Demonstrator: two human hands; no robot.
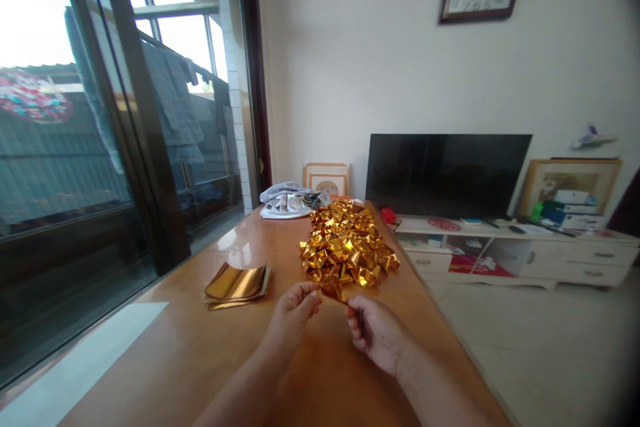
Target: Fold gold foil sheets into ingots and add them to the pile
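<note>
Both hands pinch one small gold foil piece between them above the wooden table: left hand grips its left end, right hand its right, long axis crosswise. The heap of folded gold pieces lies just beyond; flat gold sheets sit nearer the left hand.

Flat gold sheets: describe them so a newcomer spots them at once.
Start at the long wooden table running beside the dark sliding window. Left of the left hand lies a small stack of flat gold foil sheets, apart from the big heap of folded gold pieces farther along. Unlike that crumpled heap and the piece pinched by both hands, these sheets are smooth, unfolded and squarish.
</note>
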